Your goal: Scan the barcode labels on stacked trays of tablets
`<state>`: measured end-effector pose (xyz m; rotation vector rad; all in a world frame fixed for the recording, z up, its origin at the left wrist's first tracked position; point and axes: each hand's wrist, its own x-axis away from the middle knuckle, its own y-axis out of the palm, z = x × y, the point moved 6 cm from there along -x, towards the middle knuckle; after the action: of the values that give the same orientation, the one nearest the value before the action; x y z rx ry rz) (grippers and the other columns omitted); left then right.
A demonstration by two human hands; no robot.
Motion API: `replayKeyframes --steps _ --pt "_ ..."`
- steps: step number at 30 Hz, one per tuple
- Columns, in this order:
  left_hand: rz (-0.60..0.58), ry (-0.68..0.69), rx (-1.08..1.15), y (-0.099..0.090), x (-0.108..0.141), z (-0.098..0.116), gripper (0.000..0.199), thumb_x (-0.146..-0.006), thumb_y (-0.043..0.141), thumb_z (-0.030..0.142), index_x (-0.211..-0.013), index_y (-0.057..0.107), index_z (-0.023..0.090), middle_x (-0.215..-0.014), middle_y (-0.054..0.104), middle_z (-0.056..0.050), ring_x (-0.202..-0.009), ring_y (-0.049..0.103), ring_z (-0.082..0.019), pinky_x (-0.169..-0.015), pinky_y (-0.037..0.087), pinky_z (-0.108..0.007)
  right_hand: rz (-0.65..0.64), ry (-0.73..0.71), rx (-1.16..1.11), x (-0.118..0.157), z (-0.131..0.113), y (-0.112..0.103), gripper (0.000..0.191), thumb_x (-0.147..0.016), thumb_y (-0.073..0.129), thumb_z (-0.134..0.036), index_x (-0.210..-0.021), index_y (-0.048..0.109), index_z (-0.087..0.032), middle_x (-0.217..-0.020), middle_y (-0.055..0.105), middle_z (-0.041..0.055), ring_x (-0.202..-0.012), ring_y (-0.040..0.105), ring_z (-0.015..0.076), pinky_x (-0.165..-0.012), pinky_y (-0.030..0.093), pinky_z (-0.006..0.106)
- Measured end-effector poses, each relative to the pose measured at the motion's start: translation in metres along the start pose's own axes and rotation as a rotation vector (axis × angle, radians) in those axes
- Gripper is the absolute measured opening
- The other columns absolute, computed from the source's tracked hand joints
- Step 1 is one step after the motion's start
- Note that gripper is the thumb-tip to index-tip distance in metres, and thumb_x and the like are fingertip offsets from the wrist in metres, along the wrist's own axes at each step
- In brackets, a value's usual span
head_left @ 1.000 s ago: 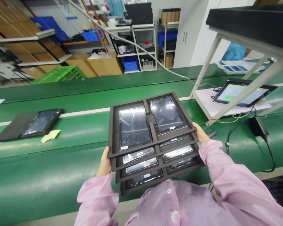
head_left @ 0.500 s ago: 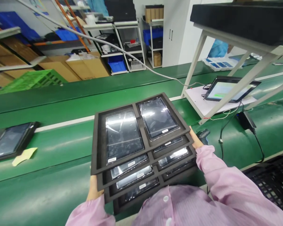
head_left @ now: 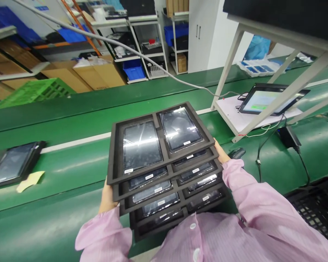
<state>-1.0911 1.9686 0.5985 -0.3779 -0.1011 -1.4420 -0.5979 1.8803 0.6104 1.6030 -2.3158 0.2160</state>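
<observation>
Several black foam trays (head_left: 166, 157) sat stacked in the person's two hands, though I could not be sure of the count in the lowest layers. The left hand (head_left: 107, 196) supported the stack at its left edge, and the right hand (head_left: 221, 154) held its right edge, both closed on the load, with the pink striped sleeves (head_left: 104, 233) reaching back toward the body. The stack was up over a green conveyor belt (head_left: 57, 163), and I saw no contact between them. The top tray had two compartments, each containing one glossy dark display panel (head_left: 139, 147) with a small white label. More panels showed in the lower trays.

Just beside the right hand lay a black computer mouse (head_left: 237, 153). Farther right, a lit tablet (head_left: 259, 102) rested on a white board (head_left: 229, 112) under a white metal stand (head_left: 221, 83). To the left, a dark tablet (head_left: 13, 163) lay on the belt near a pale yellow paper slip (head_left: 30, 181).
</observation>
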Motion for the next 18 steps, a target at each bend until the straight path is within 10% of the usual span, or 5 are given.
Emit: replayKeyframes --steps 4,11,14,18 --pt "0.026 -0.024 0.267 0.012 0.013 0.022 0.057 -0.076 0.055 0.057 -0.123 0.057 0.024 -0.118 0.064 -0.003 -0.117 0.055 -0.025 -0.096 0.049 -0.035 0.077 -0.097 0.11 0.017 -0.006 -0.026 0.054 -0.084 0.05 -0.058 -0.121 0.058 -0.019 -0.138 0.049 0.0026 -0.136 0.031 0.0202 -0.116 0.018 0.032" --pt "0.091 0.04 0.056 0.017 0.023 0.038 0.061 -0.071 0.067 0.037 -0.13 0.054 0.024 -0.13 0.057 -0.005 -0.123 0.05 -0.027 -0.109 0.035 -0.042 0.777 -0.083 0.902 0.058 0.016 -0.148 0.076 -0.079 0.048 -0.049 -0.135 0.04 0.002 -0.141 0.037 0.0252 -0.136 0.028 0.0333 -0.114 0.016 0.046" --pt "0.065 0.022 0.095 0.017 0.019 0.032 0.057 -0.073 0.066 0.038 -0.127 0.055 0.023 -0.126 0.06 -0.006 -0.118 0.054 -0.026 -0.106 0.039 -0.042 0.733 0.248 0.977 0.059 0.053 -0.184 0.086 -0.08 0.053 -0.047 -0.143 0.025 0.004 -0.141 0.034 0.0303 -0.133 0.032 0.038 -0.109 0.026 0.048" --pt "-0.03 -0.157 0.224 0.022 0.019 0.018 0.05 -0.079 0.064 0.036 -0.125 0.055 0.019 -0.121 0.063 -0.009 -0.106 0.062 -0.021 -0.094 0.049 -0.033 0.486 0.364 0.923 0.043 0.08 -0.192 0.064 -0.08 0.055 -0.034 -0.132 0.045 0.002 -0.12 0.057 0.026 -0.111 0.056 0.0341 -0.095 0.043 0.041"
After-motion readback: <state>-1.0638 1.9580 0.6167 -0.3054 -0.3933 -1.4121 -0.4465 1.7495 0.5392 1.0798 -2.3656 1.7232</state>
